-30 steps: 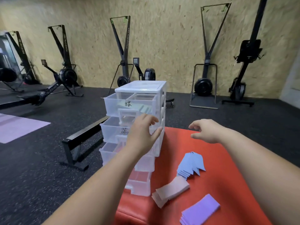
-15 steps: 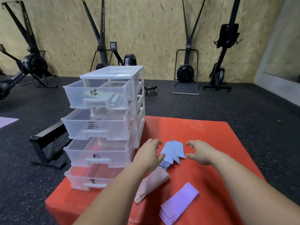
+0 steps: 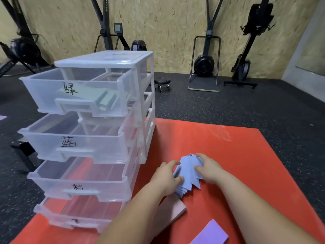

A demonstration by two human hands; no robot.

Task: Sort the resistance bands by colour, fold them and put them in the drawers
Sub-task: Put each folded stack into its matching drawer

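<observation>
The blue bands (image 3: pixel 189 170), fanned on the red surface (image 3: pixel 237 155), are being pinched by curled fingers of the left hand (image 3: pixel 165 180) and right hand (image 3: pixel 209 170), seemingly for lifting into the second drawer (image 3: pixel 70 143).

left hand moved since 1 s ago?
Yes. The left hand has left the drawer unit front and come down to the blue bands on the red mat.

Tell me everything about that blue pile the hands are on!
The blue pile is a stack of thin, folded, pale blue bands, fanned unevenly so pointed corners stick out. It looks soft and matte. It lies on the red mat, just beyond a pink stack. The left hand grips its left side, the right hand its right.
</observation>
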